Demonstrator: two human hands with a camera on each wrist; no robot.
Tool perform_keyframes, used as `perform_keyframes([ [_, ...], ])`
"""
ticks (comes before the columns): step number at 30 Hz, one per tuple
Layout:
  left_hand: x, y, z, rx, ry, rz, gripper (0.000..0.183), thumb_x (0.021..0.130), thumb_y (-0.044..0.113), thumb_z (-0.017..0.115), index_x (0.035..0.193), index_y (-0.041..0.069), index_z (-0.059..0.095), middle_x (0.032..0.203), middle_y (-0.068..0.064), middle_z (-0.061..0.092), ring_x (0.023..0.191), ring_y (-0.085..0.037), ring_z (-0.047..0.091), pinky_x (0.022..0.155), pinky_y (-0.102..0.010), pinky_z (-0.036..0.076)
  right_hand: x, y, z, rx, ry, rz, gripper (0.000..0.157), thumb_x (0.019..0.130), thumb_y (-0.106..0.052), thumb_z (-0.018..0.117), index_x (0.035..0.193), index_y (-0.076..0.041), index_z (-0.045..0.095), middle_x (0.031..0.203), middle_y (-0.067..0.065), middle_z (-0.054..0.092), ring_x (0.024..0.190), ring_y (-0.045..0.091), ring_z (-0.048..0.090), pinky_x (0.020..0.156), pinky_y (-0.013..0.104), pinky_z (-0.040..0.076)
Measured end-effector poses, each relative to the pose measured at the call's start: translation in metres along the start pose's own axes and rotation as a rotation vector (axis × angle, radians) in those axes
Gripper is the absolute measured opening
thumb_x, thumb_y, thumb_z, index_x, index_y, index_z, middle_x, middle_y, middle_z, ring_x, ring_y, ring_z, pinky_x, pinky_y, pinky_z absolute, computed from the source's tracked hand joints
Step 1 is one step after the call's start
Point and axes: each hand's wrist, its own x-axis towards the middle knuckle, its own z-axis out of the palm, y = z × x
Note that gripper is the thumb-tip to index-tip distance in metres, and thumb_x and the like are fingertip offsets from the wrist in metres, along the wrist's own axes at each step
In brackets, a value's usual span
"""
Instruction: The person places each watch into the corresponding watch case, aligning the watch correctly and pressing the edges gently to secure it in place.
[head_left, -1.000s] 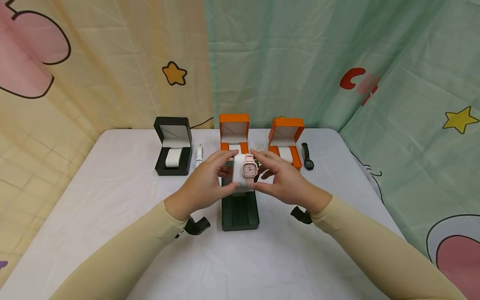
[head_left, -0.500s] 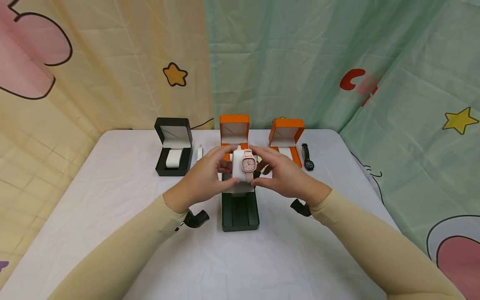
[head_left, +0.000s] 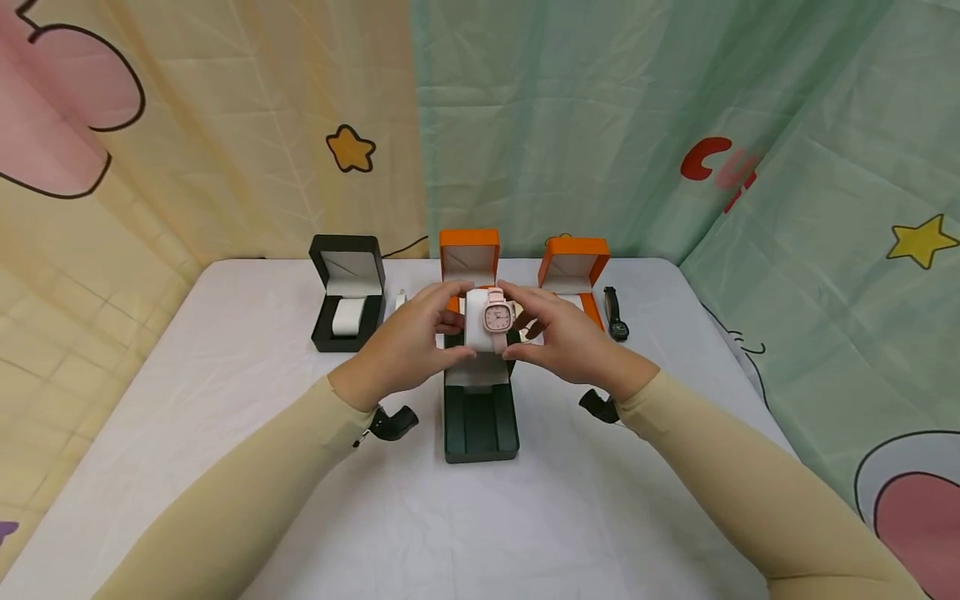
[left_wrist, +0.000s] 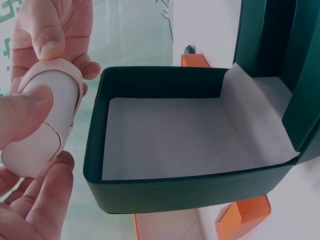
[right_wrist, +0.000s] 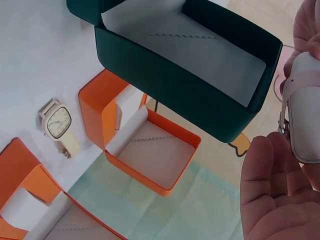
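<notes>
Head view shows us a softly creased cloth backdrop [head_left: 637, 100] beyond both hands, peach on one side and green on the other, where we read a red letter C [head_left: 703, 159] with a pink character beside it running into a fold. Under the hands spreads a tabletop [head_left: 547, 517] covered in wrinkled white cloth. Below the hands and reaching nearer stands a smooth-walled green box [head_left: 482, 454], its raised lid lined in something pale. Off the left hand's outer side we find an open black box [head_left: 345, 343]; one orange box [head_left: 468, 238] stands open behind the two hands, a second orange box [head_left: 574, 245] just beyond the right.

The left hand [head_left: 405, 342] curls thumb and fingers round one end of a rounded white cushion [head_left: 475, 321]; the right hand [head_left: 573, 340] pinches the other end, holding it in the air near the green lid. Round that cushion wraps a pink watch [head_left: 497, 317], its squarish dial too small for us to read. A black watch [head_left: 617, 322] lies past the right hand's outer side.
</notes>
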Motion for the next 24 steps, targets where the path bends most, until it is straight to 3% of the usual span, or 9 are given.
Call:
perform_keyframes([
  [24,0.001,0.0012,0.0003,-0.004,-0.014,0.013,0.085,0.087,0.01,0.087,0.157,0.006,0.04,0.151,-0.012,0.051,0.115,-0.024,0.072,0.098,-0.032,0.06,0.0029,0.0042,0.0019,0.002,0.013,0.004,0.092,0.089,-0.019,0.087,0.165,-0.015,0.036,0.142,0.005,0.061,0.116,0.023,0.061,0.09,0.041,0.058],
])
